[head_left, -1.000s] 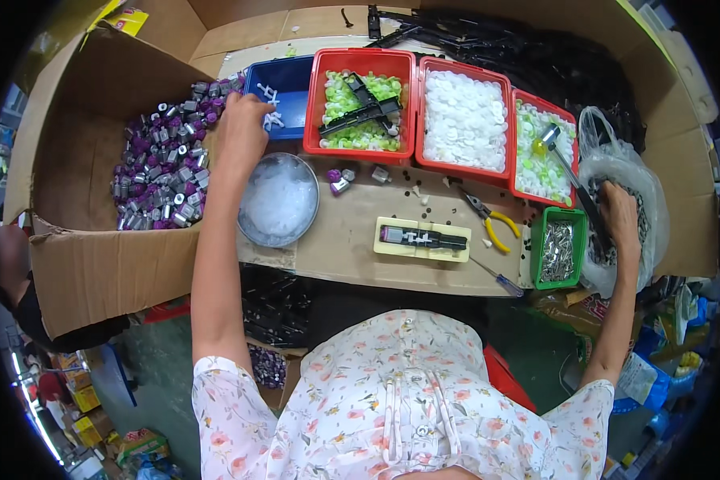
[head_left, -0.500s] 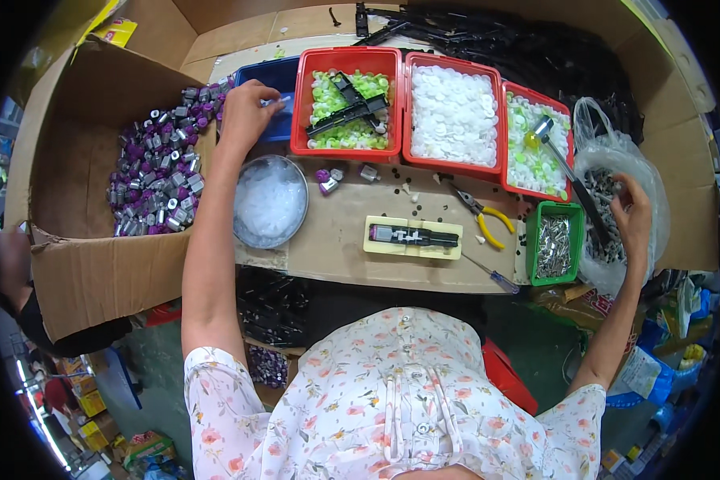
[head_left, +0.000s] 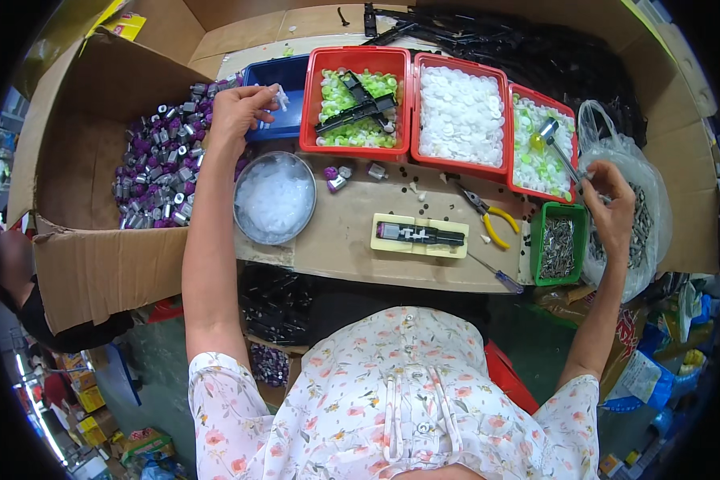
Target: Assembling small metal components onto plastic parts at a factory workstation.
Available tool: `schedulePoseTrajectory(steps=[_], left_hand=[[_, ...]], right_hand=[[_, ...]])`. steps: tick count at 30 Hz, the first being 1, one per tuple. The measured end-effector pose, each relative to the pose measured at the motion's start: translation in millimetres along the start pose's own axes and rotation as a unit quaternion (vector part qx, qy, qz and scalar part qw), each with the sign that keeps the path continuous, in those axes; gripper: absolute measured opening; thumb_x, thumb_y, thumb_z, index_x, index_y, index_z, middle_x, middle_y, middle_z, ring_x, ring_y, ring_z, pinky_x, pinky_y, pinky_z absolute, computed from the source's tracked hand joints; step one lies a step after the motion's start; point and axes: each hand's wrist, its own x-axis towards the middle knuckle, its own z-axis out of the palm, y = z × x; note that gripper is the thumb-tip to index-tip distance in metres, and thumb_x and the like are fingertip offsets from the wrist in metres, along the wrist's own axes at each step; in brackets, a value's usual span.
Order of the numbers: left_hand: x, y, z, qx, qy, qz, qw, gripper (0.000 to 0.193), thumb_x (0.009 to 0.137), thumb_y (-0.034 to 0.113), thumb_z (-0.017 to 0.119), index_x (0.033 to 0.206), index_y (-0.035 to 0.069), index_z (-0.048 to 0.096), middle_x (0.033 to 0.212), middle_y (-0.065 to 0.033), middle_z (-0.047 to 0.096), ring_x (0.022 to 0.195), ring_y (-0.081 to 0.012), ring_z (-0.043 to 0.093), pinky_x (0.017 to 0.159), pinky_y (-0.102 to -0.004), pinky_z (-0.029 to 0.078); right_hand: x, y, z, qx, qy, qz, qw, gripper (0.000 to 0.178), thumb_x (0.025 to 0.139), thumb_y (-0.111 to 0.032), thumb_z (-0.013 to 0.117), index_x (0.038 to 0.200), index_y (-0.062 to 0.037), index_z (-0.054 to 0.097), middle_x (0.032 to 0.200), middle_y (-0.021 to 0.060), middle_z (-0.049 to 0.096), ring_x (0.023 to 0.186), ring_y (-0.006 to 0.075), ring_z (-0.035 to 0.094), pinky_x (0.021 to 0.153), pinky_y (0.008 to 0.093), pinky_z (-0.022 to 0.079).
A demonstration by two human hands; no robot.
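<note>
My left hand [head_left: 236, 116] is raised at the near left of the blue bin [head_left: 284, 76], its fingers closed on a few small white plastic parts [head_left: 281, 98]. Over the edge of the clear plastic bag of small grey parts [head_left: 644, 216], my right hand [head_left: 612, 204] has thumb and fingertips pinched together. What they hold is too small to make out. Beside those fingertips lies a hammer [head_left: 564, 156] with a yellow face; its grip is hidden by my hand. A cream fixture [head_left: 382, 245] holds a black assembly [head_left: 428, 236] with a silver and purple end.
Red bins [head_left: 414, 104] hold green and white discs. A green bin [head_left: 536, 276] has metal pins. Pliers [head_left: 500, 228], a screwdriver [head_left: 504, 280] and a metal bowl [head_left: 312, 196] of translucent white stuff lie nearer. A cardboard box [head_left: 112, 272] of purple-silver parts stands left.
My left hand has come back slightly from the blue bin, with white parts now showing in its fingers. The right hand has moved left out of the bag toward the hammer.
</note>
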Motion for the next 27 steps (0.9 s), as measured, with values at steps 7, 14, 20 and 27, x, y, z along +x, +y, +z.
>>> schedulePoseTrajectory(steps=[7, 14, 20, 27], left_hand=[[-25, 4, -2, -0.016, 0.051, 0.06, 0.997, 0.033, 0.078, 0.025, 0.079, 0.096, -0.002, 0.073, 0.078, -0.0067, 0.071, 0.059, -0.0106, 0.061, 0.048, -0.0226, 0.037], [-30, 1, -8, 0.005, 0.074, 0.034, 0.997, 0.028, 0.078, 0.021, 0.08, 0.092, -0.002, 0.073, 0.077, -0.0066, 0.071, 0.057, -0.0109, 0.062, 0.05, -0.0212, 0.042], [-15, -8, -7, -0.208, 0.057, -0.072, 0.974, 0.022, 0.084, 0.018, 0.076, 0.093, -0.001, 0.07, 0.08, -0.0093, 0.071, 0.062, -0.0123, 0.066, 0.052, -0.0184, 0.048], [-30, -5, -4, -0.24, 0.033, -0.043, 0.969, 0.021, 0.086, 0.014, 0.073, 0.098, -0.002, 0.068, 0.082, -0.01, 0.071, 0.069, -0.0141, 0.068, 0.058, -0.0202, 0.051]], right_hand=[[-1, -39, 27, 0.038, -0.028, -0.017, 0.999, 0.017, 0.083, 0.002, 0.066, 0.1, 0.0001, 0.061, 0.087, -0.0006, 0.061, 0.075, 0.0039, 0.053, 0.068, 0.0197, 0.043], [-1, -49, 43, 0.056, -0.047, -0.068, 0.995, 0.017, 0.082, 0.003, 0.067, 0.098, 0.0004, 0.061, 0.088, 0.001, 0.062, 0.079, 0.0056, 0.056, 0.07, 0.0208, 0.043], [-6, -58, 46, 0.077, -0.066, -0.061, 0.993, 0.016, 0.08, 0.004, 0.068, 0.095, 0.001, 0.061, 0.086, 0.0025, 0.064, 0.079, 0.0069, 0.058, 0.073, 0.0233, 0.046], [-12, -58, 50, 0.101, -0.073, -0.067, 0.99, 0.017, 0.079, 0.004, 0.068, 0.094, 0.0011, 0.061, 0.084, 0.0033, 0.066, 0.075, 0.0088, 0.061, 0.07, 0.0238, 0.048]])
